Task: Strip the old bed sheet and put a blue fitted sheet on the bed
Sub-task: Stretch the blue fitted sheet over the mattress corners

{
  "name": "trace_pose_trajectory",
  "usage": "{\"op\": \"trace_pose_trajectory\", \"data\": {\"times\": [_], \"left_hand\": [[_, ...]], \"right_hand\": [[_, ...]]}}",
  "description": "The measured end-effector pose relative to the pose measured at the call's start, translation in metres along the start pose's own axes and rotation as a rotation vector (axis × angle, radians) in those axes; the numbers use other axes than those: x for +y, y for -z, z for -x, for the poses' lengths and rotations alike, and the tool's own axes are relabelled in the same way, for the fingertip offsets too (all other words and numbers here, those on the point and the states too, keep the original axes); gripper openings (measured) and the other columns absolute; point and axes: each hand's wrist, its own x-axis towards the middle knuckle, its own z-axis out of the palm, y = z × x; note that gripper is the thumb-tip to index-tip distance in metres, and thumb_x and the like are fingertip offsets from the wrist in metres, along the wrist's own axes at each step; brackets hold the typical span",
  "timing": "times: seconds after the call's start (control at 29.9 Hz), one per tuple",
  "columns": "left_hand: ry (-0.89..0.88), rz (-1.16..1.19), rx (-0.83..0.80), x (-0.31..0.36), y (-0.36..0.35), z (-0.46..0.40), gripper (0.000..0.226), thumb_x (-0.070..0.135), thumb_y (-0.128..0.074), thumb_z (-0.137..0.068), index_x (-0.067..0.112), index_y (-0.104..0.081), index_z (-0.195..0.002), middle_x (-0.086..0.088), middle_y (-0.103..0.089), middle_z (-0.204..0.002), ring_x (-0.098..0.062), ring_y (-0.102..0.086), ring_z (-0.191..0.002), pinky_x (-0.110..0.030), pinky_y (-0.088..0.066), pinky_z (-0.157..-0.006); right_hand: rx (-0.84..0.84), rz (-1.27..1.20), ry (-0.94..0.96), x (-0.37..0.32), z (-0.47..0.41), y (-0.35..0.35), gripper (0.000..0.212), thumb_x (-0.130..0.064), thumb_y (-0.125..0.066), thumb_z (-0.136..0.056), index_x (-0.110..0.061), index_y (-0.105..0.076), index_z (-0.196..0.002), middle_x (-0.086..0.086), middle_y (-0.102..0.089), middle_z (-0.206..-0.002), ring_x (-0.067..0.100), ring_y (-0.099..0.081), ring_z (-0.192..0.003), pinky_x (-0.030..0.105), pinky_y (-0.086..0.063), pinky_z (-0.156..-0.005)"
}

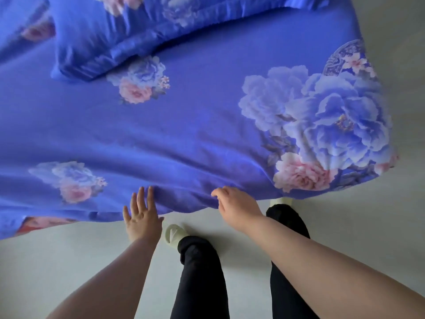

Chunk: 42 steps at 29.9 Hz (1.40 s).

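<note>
A blue fitted sheet (184,125) printed with pale blue and pink flowers covers the bed, drawn over the near edge and round the near right corner, where the largest cluster of blooms wraps down the side. At the near edge the left hand (142,217) lies flat against the fabric, its fingers (150,194) straight and spread, pointing up toward the top of the mattress and holding nothing. Just to its right along the same edge, the right hand (234,208) has its fingers curled down into the sheet where the cloth bunches into small folds — it appears to pinch the fabric, though the fingertips are hidden in the creases. Between the two hands the sheet sags in a soft ripple. Toward the far left of the bed a pillow (119,35) in matching blue floral cloth rests on the sheet, its corner pointing toward the near left. Below the bed edge the pale floor (69,261) shows, with the person's legs in dark trousers (200,272) and light-coloured slippers (174,233) — one foot set near the bed between the hands, the other partly tucked under the overhanging sheet.
</note>
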Motion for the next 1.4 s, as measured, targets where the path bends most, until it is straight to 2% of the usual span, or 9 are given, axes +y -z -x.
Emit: {"op": "trace_pose_trajectory", "data": {"times": [0.3, 0.57, 0.7, 0.84, 1.0, 1.17, 1.27, 1.34, 1.4], "left_hand": [[0.004, 0.086, 0.070, -0.216, -0.033, -0.058, 0.084, 0.004, -0.043, -0.086, 0.029, 0.003, -0.151, 0.003, 0.003, -0.159, -0.023, 0.003, -0.147, -0.043, -0.003, -0.118], [-0.063, -0.059, 0.114, -0.375, -0.026, -0.118, 0.084, 0.003, -0.039, -0.089, 0.034, 0.012, -0.149, 0.000, 0.022, -0.157, -0.026, 0.018, -0.145, -0.046, 0.005, -0.118], [-0.047, -0.061, 0.134, -0.430, -0.022, -0.155, 0.068, 0.010, -0.049, -0.086, 0.034, -0.025, -0.145, -0.003, 0.004, -0.158, -0.028, 0.006, -0.146, -0.044, 0.002, -0.117], [0.100, 0.320, 0.170, -0.472, -0.014, -0.180, 0.019, 0.020, -0.054, -0.087, 0.019, -0.067, -0.101, -0.007, -0.054, -0.116, -0.032, -0.044, -0.112, -0.039, -0.034, -0.091], [0.684, 1.041, -0.017, -0.553, -0.026, -0.207, 0.036, 0.037, -0.047, -0.093, 0.012, -0.058, -0.117, -0.016, -0.056, -0.122, -0.036, -0.048, -0.118, -0.043, -0.039, -0.099], [1.088, 1.165, -0.173, -0.639, -0.068, -0.240, 0.066, 0.046, -0.055, -0.089, 0.006, -0.038, -0.140, -0.020, -0.030, -0.146, -0.030, -0.030, -0.134, -0.042, -0.030, -0.107], [1.281, 1.359, -0.245, -0.688, -0.094, -0.249, 0.093, 0.054, -0.071, -0.070, 0.013, -0.029, -0.142, -0.011, -0.030, -0.144, -0.031, -0.040, -0.127, -0.045, -0.038, -0.102], [1.324, 1.742, -0.246, -0.721, -0.110, -0.258, 0.082, 0.043, -0.076, -0.069, 0.013, -0.037, -0.134, -0.004, -0.049, -0.126, -0.025, -0.059, -0.101, -0.038, -0.054, -0.082], [1.208, 1.931, -0.333, -0.756, -0.118, -0.269, 0.024, 0.025, -0.065, -0.086, 0.008, -0.055, -0.100, -0.005, -0.060, -0.088, -0.012, -0.062, -0.058, -0.018, -0.050, -0.045]], "right_hand": [[-0.009, 0.018, -0.082, -0.198, -0.056, -0.111, 0.031, -0.021, -0.037, -0.098, -0.026, -0.050, -0.125, -0.003, -0.057, -0.124, 0.022, -0.054, -0.113, 0.033, -0.043, -0.084], [-0.004, -0.115, -0.059, -0.363, -0.136, -0.177, 0.029, -0.023, -0.049, -0.094, -0.025, -0.053, -0.122, -0.006, -0.058, -0.117, 0.016, -0.056, -0.106, 0.028, -0.042, -0.083], [-0.046, -0.108, 0.031, -0.419, -0.179, -0.191, 0.034, -0.025, -0.053, -0.092, -0.024, -0.050, -0.126, -0.004, -0.052, -0.125, 0.016, -0.049, -0.116, 0.032, -0.044, -0.089], [-0.114, -0.070, 0.068, -0.475, -0.222, -0.203, 0.034, -0.027, -0.051, -0.092, -0.026, -0.049, -0.126, -0.005, -0.050, -0.129, 0.017, -0.049, -0.118, 0.033, -0.044, -0.090], [-0.166, -0.101, 0.096, -0.563, -0.266, -0.217, 0.034, -0.029, -0.049, -0.093, -0.030, -0.047, -0.127, -0.012, -0.047, -0.129, 0.014, -0.055, -0.107, 0.028, -0.044, -0.082], [-0.154, -0.137, 0.154, -0.644, -0.316, -0.248, 0.036, -0.029, -0.045, -0.095, -0.028, -0.046, -0.131, -0.015, -0.043, -0.135, 0.013, -0.056, -0.108, 0.030, -0.045, -0.082], [-0.131, -0.169, 0.127, -0.685, -0.337, -0.281, 0.035, -0.028, -0.042, -0.097, -0.029, -0.047, -0.132, -0.015, -0.051, -0.132, 0.013, -0.056, -0.107, 0.026, -0.042, -0.081], [-0.151, -0.204, 0.067, -0.716, -0.350, -0.310, 0.035, -0.028, -0.043, -0.097, -0.029, -0.047, -0.132, -0.014, -0.052, -0.132, 0.013, -0.056, -0.108, 0.026, -0.042, -0.084], [-0.203, -0.175, 0.034, -0.748, -0.361, -0.345, 0.039, -0.029, -0.046, -0.095, -0.030, -0.045, -0.134, -0.013, -0.046, -0.139, 0.016, -0.055, -0.114, 0.029, -0.043, -0.090]]}}
